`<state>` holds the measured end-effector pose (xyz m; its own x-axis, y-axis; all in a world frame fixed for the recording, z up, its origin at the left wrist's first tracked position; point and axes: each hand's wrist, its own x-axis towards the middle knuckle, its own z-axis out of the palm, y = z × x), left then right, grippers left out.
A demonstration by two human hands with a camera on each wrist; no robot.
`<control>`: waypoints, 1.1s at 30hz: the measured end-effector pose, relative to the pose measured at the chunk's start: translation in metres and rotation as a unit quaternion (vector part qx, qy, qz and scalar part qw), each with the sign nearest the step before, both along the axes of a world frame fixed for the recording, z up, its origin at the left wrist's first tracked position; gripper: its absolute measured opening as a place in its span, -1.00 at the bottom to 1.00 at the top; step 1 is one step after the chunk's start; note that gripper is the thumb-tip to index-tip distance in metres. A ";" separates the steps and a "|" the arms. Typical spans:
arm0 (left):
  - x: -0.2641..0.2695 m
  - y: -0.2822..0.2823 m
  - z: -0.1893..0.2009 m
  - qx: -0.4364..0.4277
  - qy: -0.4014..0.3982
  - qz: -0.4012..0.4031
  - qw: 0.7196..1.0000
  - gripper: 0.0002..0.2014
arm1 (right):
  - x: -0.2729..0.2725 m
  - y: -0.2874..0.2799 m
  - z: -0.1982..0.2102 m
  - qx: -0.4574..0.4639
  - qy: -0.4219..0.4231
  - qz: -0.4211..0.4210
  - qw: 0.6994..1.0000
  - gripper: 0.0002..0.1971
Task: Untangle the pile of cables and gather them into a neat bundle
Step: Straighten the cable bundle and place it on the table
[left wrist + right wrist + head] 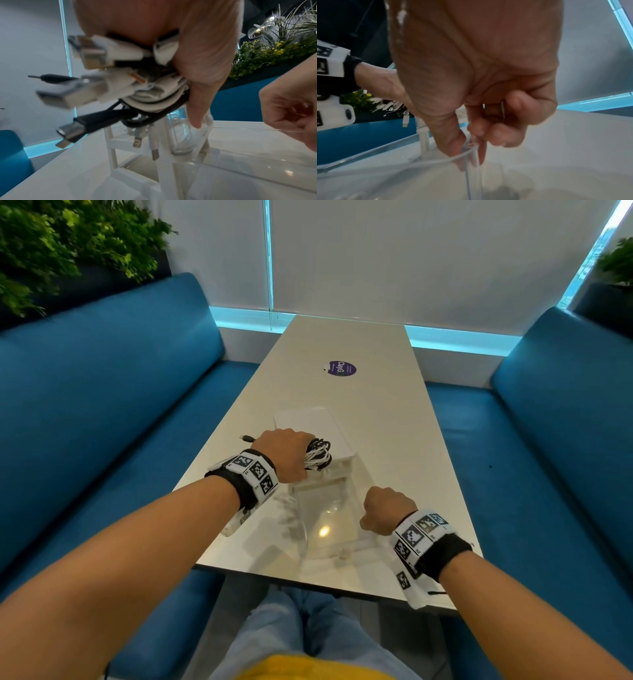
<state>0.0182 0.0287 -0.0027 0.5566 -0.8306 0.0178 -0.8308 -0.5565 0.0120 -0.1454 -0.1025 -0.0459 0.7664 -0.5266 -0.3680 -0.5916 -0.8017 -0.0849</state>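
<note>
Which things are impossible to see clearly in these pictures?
- Number of cables in the bundle: left wrist view, blurred, and the left hand covers them.
- Bottom of the clear box: all views, glare.
- Right hand's grip on the box rim: head view, hidden under the hand.

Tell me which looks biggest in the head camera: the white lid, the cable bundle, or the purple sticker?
1. White lid, biggest.
2. Cable bundle and purple sticker look about alike; the left hand covers part of the bundle, and the sticker sits farther away, so no ranking.
</note>
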 end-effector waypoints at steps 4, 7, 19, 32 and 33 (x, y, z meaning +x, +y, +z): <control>-0.003 0.002 0.003 0.007 -0.004 -0.005 1.000 -0.75 | -0.004 0.002 0.004 0.009 0.013 0.012 1.000 -0.70; -0.005 0.006 0.005 0.014 -0.011 -0.017 1.000 -0.60 | -0.006 -0.006 0.017 0.049 0.029 0.000 0.998 -0.59; -0.054 0.016 0.022 0.017 -0.227 -0.221 0.948 -0.24 | 0.010 0.019 0.082 0.378 -0.108 0.076 0.916 -0.54; -0.056 0.010 0.020 0.029 -0.278 -0.314 0.907 -0.06 | 0.005 0.034 0.068 0.397 -0.166 0.060 0.901 -0.88; -0.056 0.008 0.020 0.030 -0.265 -0.305 0.914 -0.07 | 0.003 0.034 0.068 0.394 -0.174 0.058 0.900 -0.89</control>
